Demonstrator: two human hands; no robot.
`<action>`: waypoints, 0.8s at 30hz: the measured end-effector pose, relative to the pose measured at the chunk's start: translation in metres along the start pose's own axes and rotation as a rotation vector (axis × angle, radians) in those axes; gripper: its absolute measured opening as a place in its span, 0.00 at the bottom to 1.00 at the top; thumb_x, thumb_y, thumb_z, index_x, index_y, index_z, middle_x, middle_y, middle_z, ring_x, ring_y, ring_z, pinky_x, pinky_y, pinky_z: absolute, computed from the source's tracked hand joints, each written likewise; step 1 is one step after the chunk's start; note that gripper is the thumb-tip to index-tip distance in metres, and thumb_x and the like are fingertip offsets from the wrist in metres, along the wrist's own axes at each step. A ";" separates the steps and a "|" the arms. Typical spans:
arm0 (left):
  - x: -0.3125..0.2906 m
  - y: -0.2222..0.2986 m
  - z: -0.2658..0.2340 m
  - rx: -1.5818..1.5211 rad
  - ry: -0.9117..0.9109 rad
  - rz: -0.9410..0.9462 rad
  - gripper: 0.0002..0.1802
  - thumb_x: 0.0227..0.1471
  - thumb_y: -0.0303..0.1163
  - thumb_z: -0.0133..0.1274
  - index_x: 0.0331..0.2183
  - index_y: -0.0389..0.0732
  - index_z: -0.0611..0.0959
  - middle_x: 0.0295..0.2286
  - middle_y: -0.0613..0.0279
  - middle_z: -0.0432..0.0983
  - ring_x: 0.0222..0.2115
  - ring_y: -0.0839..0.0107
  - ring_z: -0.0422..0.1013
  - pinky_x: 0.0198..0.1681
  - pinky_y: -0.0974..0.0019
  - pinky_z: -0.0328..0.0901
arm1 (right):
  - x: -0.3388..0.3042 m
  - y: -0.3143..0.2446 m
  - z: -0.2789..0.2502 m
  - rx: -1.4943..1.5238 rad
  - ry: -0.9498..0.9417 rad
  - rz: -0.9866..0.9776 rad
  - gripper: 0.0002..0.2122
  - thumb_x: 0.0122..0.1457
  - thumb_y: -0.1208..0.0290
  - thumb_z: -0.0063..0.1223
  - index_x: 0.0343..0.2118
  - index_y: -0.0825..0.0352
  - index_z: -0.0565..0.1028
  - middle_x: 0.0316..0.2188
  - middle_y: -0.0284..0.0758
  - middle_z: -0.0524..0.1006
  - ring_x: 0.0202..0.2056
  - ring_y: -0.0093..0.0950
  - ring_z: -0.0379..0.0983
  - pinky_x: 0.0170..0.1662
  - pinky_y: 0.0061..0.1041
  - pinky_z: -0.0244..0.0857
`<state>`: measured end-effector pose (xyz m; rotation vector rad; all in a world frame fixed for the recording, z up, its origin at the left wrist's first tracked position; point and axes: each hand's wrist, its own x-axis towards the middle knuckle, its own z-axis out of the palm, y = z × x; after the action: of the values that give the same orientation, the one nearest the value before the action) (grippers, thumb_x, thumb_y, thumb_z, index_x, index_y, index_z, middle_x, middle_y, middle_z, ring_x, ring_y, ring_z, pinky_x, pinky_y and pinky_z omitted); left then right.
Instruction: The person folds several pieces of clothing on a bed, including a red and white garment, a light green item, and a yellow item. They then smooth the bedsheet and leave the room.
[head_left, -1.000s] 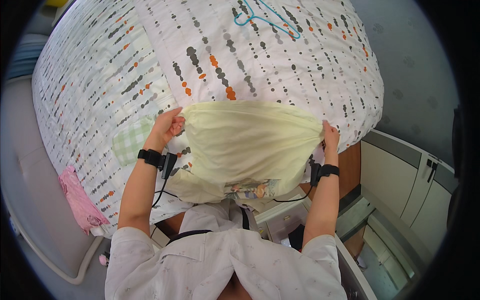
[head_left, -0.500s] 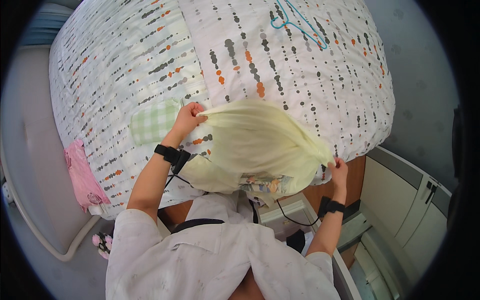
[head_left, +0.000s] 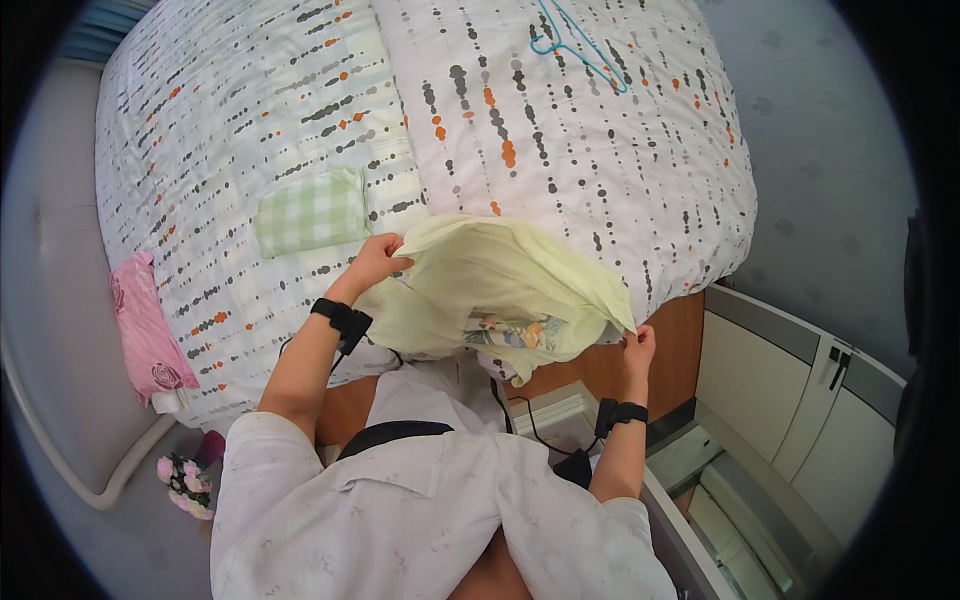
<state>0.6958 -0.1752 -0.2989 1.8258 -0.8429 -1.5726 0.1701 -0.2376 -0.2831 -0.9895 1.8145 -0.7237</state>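
A pale yellow T-shirt [head_left: 500,262] with a colourful printed picture [head_left: 515,330] is stretched between my hands, over the near edge of the bed [head_left: 590,180]. Its upper edge bows outward, and its lower part hangs in front of my legs. My left hand [head_left: 378,263] pinches one corner of the cloth, close to a folded green-and-white checked cloth [head_left: 312,212]. Lower and to the right, my right hand [head_left: 638,347] grips the opposite corner between thumb and fingers. Black bands with small devices sit on both wrists.
On the far part of the bed lies a blue clothes hanger [head_left: 580,48]. A pink cloth [head_left: 150,330] rests near the padded headboard [head_left: 75,270]. Pink flowers [head_left: 187,487] stand at lower left. White cabinets [head_left: 760,370] flank the wooden floor at right.
The T-shirt has dropped and spread wider, its edge bowing outward. My right hand has shifted left and slightly down; my left hand has come down a little. Both keep their hold.
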 end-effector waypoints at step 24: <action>-0.257 0.234 -0.031 -0.446 0.457 0.776 0.11 0.49 0.22 0.41 0.34 0.34 0.77 0.22 0.59 0.72 0.16 0.75 0.66 0.18 0.75 0.61 | -0.112 -0.258 -0.164 0.611 -0.099 -0.612 0.08 0.59 0.78 0.39 0.41 0.68 0.66 0.22 0.34 0.71 0.15 0.18 0.63 0.23 0.21 0.67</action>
<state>0.6785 -0.1231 0.0464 1.2290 -0.7649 -0.7298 0.1327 -0.2606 0.0394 -1.1233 1.0728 -1.4644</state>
